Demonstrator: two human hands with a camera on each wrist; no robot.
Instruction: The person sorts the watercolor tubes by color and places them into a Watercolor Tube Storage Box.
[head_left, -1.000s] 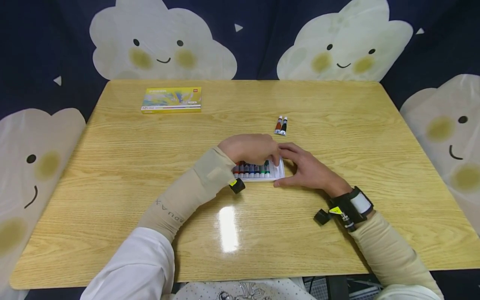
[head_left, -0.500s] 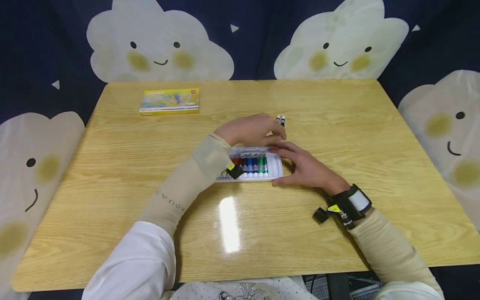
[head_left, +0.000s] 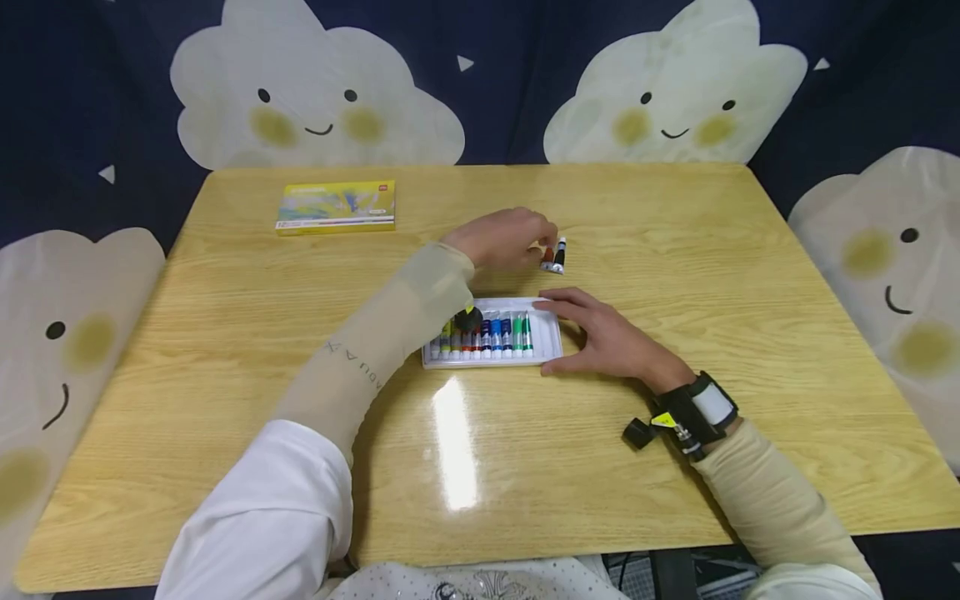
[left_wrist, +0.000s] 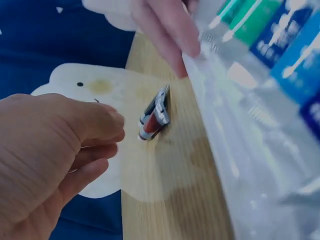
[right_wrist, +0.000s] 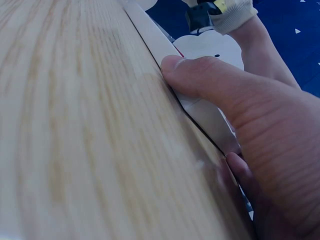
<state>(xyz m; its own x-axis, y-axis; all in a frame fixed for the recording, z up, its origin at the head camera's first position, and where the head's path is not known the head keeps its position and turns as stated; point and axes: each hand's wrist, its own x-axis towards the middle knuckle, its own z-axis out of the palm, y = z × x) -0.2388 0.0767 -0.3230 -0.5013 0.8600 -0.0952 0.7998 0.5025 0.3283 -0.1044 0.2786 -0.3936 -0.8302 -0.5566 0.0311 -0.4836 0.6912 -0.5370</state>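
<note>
My left hand (head_left: 504,239) is just left of two small paint tubes on the table, one red-brown (head_left: 547,260) and one black (head_left: 560,254). In the left wrist view its fingers are loosely bent, with a gap between them and the red-brown tube (left_wrist: 153,126). A white plastic tray (head_left: 550,333) holds a row of several coloured paint tubes (head_left: 496,335); my left forearm and wrist camera cover its left part. My right hand (head_left: 611,337) grips the tray's right end, thumb (right_wrist: 192,75) on the near side wall, fingers at the far corner.
A flat yellow box (head_left: 337,207) lies at the back left of the wooden table (head_left: 315,283). Behind the table hangs a dark blue curtain (head_left: 506,75) with cloud faces.
My left hand has moved from over the tray, up and away, to beside the two loose tubes. More of the tray now shows. My right hand keeps its hold on the tray.
</note>
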